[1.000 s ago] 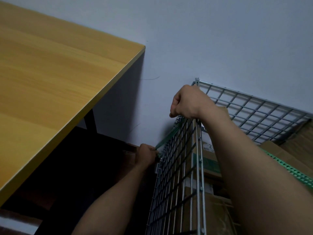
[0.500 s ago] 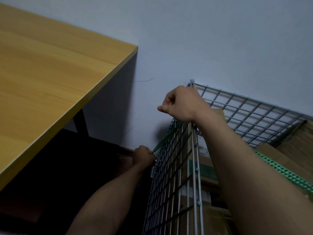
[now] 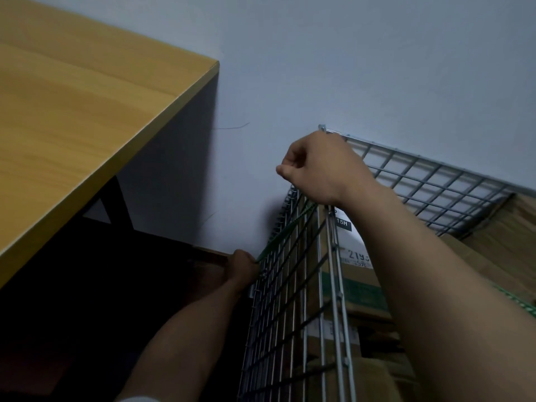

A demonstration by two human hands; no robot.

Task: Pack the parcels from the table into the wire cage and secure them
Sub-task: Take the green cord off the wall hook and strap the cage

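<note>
Fingers of the left hand (image 3: 242, 266) clamping the green strap (image 3: 285, 230) low on the wire cage's (image 3: 420, 181) outer side | right hand (image 3: 322, 169) fisted, its hold hidden, lifting outward off the cage's top corner | strap drawing taut | parcels (image 3: 356, 285) sitting inside the cage, so securing looks underway.

Shiny metal wire cage (image 3: 293, 300), matt cardboard parcels (image 3: 504, 236), green plastic strap (image 3: 285, 233), smooth wood-grain table (image 3: 72, 111).

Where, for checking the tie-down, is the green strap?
Head view, centre: the green strap slants down outside the wire cage, from under the right hand to the left hand.
</note>
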